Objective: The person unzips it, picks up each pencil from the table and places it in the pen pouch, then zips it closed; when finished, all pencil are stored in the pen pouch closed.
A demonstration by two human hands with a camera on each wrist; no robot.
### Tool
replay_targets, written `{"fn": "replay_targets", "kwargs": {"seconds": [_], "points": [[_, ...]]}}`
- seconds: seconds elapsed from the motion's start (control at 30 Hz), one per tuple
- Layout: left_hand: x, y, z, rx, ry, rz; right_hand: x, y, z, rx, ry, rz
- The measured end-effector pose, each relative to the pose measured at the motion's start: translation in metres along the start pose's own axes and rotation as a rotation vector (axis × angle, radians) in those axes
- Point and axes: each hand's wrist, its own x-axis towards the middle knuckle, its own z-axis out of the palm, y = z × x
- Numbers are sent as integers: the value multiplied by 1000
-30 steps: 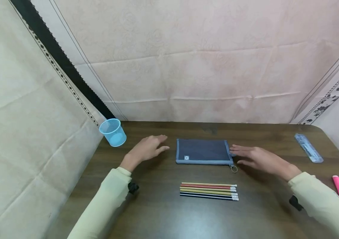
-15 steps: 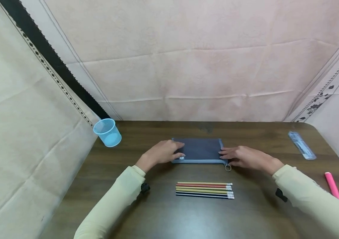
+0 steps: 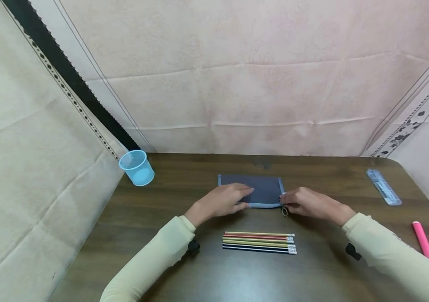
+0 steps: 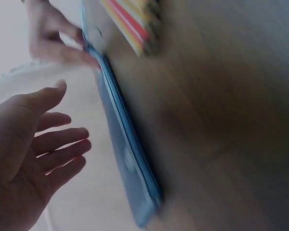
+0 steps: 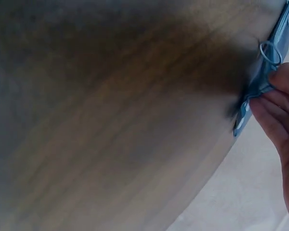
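A dark blue zip pouch with lighter blue edging lies flat on the brown table. My right hand pinches its right front corner, beside a metal ring on the zip end. In the right wrist view, thumb and fingers of that hand close on the corner, and the ring hangs just beyond them. My left hand reaches over the pouch's left front part, covering its label from the head view. Its fingers look loosely spread in the left wrist view, apart from the pouch there.
Several pencils lie side by side in front of the pouch. A light blue cup stands at the back left. At the right are a clear-blue flat pack and a pink marker. Pale cloth hangs behind the table.
My left hand has moved right, from beside the pouch to over its front left part. My right hand has gone from straight fingers at the pouch's edge to pinching its corner.
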Motion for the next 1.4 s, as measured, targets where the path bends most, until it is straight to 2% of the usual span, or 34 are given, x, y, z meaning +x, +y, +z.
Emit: {"fn": "replay_targets", "kwargs": {"seconds": [0.13, 0.23, 0.37, 0.53, 0.73, 1.0, 1.17, 1.4], "points": [[8, 19, -3, 75, 86, 79, 2, -3, -1, 36, 54, 11], [14, 32, -5, 104, 157, 91, 6, -7, -4, 68, 88, 26], [22, 45, -2, 116, 239, 42, 12, -13, -10, 76, 146, 29], [29, 57, 5, 106, 307, -36, 16, -18, -14, 99, 212, 39], [35, 65, 8, 133, 358, -116, 22, -23, -16, 140, 254, 37], [35, 66, 16, 15, 401, -180, 22, -27, -16, 142, 243, 54], [35, 65, 16, -19, 443, -204, 20, -28, -13, 130, 236, 69], [34, 66, 15, -58, 427, -240, 19, -24, 0, 77, 305, -26]]}}
